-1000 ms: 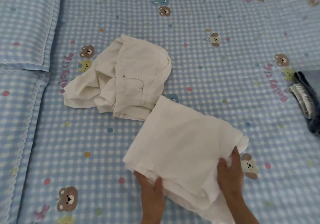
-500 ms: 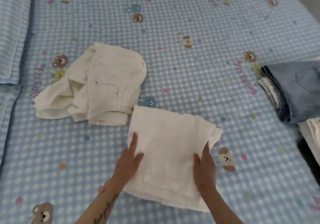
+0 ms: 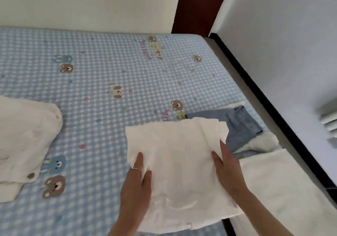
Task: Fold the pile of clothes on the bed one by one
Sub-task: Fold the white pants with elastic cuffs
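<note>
From the head view, the folded white cloth (image 3: 175, 155) is held just over the bed (image 3: 109, 57), near its right side. It looks soft, light and floppy, so I think it would sag if held by 1 corner; the 2 side edges are the best place to hold. The left hand (image 3: 136, 186) and right hand (image 3: 228, 170) each pinch a side, fingers closed on the cloth. A crumpled white shirt (image 3: 25, 137) lies well apart on the left. Folded jeans (image 3: 240, 124) and a white stack (image 3: 280, 184) sit close on the right, partly under the cloth, in the way.
</note>
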{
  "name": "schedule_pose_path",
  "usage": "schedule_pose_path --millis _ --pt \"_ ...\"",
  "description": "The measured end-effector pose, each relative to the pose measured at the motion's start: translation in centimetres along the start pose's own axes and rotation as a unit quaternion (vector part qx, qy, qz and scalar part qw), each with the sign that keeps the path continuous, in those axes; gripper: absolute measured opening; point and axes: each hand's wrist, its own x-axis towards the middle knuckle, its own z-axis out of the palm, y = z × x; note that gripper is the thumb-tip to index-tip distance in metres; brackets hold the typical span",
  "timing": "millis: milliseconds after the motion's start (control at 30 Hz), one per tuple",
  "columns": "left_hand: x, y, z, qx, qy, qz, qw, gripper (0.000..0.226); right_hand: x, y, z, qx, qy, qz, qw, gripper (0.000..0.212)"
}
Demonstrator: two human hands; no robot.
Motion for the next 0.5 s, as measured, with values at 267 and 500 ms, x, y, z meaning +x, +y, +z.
schedule_pose_path --millis 267,500 --pt "10.6 13.1 19.2 -0.041 0.011 0.014 0.999 0.054 19.8 13.8 -9.8 -0.017 0.001 -0.012 1.0 0.048" --pt "15.4 12.3 28.3 0.183 -0.088 -0.09 0.975 0.062 29.4 22.0 -8.1 -0.173 -0.087 0.069 0.979 0.064"
